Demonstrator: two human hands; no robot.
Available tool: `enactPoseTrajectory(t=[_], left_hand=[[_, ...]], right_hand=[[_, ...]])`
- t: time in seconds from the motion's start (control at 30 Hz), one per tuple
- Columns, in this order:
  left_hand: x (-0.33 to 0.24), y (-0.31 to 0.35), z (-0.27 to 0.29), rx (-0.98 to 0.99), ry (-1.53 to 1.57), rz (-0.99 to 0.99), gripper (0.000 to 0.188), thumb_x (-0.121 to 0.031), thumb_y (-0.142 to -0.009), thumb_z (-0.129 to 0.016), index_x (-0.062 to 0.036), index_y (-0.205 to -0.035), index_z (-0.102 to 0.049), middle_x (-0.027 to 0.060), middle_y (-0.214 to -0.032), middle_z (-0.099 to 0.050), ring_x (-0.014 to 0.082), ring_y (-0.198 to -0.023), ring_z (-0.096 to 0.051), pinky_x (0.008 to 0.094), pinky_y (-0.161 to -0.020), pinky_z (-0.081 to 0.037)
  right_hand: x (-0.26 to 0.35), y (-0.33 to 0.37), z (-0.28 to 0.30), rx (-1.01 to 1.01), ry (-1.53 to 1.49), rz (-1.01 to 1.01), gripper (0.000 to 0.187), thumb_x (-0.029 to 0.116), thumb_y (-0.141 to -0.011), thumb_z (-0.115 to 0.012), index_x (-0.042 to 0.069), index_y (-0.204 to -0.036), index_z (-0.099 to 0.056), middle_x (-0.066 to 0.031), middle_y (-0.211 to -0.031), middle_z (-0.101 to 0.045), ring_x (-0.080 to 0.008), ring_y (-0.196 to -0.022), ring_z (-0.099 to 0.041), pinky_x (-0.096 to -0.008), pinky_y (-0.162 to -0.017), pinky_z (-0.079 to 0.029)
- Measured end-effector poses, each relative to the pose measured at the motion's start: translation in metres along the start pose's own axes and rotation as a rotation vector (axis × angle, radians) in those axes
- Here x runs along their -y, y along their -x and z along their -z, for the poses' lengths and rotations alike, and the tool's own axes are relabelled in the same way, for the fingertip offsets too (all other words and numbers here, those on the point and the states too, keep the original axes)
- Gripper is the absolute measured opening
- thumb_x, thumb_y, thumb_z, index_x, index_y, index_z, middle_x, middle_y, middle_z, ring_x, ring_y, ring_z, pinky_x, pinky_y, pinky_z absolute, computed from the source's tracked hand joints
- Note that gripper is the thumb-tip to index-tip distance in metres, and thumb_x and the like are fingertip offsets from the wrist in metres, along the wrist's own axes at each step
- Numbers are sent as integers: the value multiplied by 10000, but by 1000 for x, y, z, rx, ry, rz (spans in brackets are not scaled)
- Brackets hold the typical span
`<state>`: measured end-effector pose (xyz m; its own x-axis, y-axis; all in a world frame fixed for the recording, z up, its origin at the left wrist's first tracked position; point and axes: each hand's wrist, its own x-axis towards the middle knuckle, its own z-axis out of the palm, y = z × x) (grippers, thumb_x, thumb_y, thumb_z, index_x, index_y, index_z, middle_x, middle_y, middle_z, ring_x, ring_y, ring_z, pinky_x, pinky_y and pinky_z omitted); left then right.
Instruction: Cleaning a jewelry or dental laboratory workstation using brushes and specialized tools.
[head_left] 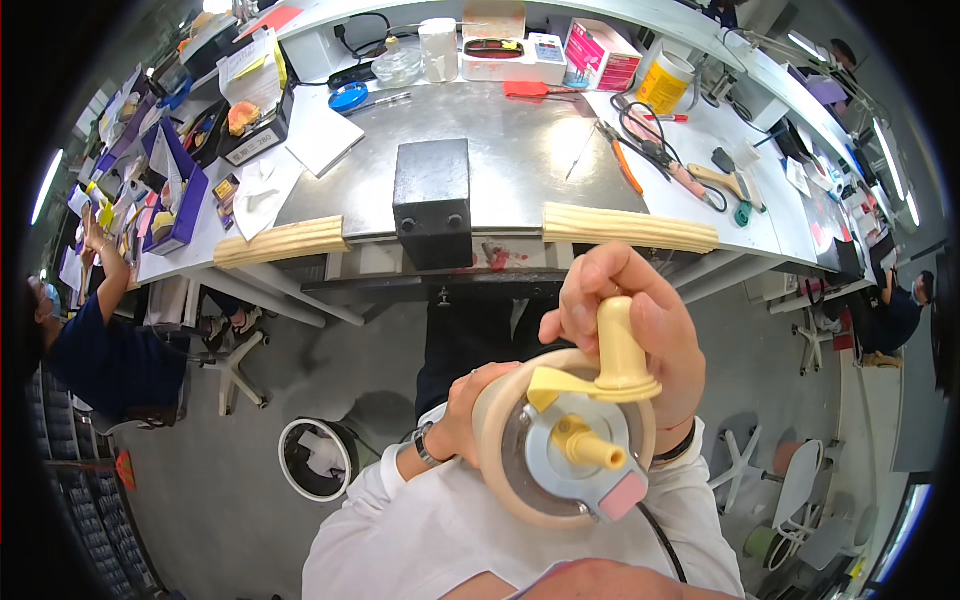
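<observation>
Close to my chest is a round cream-coloured device with a clear inner face, a grey metal centre and a pale yellow nozzle sticking up from it. A pink pad sits on the metal arm. My left hand wraps round the device's left side, its fingers partly hidden behind the rim. Curled about a pale yellow knob-shaped handle is my right hand, with thumb and fingers at the knob's sides. A flat yellow arm joins the handle's base. A dark cable runs down beside the device.
Ahead stands a workbench with a metal top, a black block at its front edge, and two wooden strips. Orange-handled pliers, a brush and boxes lie around it. A bin stands at left; another person sits beyond.
</observation>
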<state>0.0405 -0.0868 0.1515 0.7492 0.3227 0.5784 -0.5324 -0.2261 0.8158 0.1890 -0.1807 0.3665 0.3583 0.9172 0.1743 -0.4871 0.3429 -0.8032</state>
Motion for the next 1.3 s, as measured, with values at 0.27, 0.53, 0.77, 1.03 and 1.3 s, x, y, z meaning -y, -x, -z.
enactPoseTrajectory(t=[0.27, 0.53, 0.77, 1.03, 1.3], left_hand=[[-5, 1, 2, -7, 217, -47, 782, -311, -678, -868, 11, -1269, -469, 251, -1079, -649, 302, -913, -676, 370, -770, -554], [-27, -30, 8, 25, 10, -206, 753, -285, -693, -857, 3, -1271, -470, 254, -1089, -646, 316, -925, -675, 375, -783, -556], [-34, -35, 9, 32, 26, -243, 758, -304, -680, -859, 23, -1248, -478, 272, -1061, -643, 334, -916, -676, 372, -750, -561], [-30, -24, 7, 37, 146, -91, 734, -296, -686, -850, 46, -1223, -485, 285, -1015, -645, 346, -893, -676, 368, -717, -565], [-35, -35, 9, 26, 24, -257, 722, -302, -704, -838, 43, -1229, -481, 299, -1041, -638, 353, -904, -674, 371, -716, -566]], right_hand=[[-12, 16, -27, -43, -80, 61, 351, 392, -937, -620, 85, -1047, -488, -58, -875, -483, -122, -675, -520, -333, -734, -491], [-15, 19, -32, -61, -23, 148, 344, 400, -952, -592, 90, -1044, -475, -66, -907, -482, -122, -683, -530, -318, -728, -493], [-17, 22, -38, -45, 12, 231, 329, 384, -978, -535, 65, -1034, -479, -69, -914, -451, -111, -668, -508, -313, -734, -499], [-15, 25, -40, -8, 143, 224, 366, 410, -993, -489, 46, -969, -526, -61, -900, -419, -99, -668, -492, -294, -727, -493], [-18, 24, -40, 12, 120, 239, 361, 413, -987, -507, 53, -967, -522, -57, -902, -422, -100, -669, -486, -294, -735, -496]])
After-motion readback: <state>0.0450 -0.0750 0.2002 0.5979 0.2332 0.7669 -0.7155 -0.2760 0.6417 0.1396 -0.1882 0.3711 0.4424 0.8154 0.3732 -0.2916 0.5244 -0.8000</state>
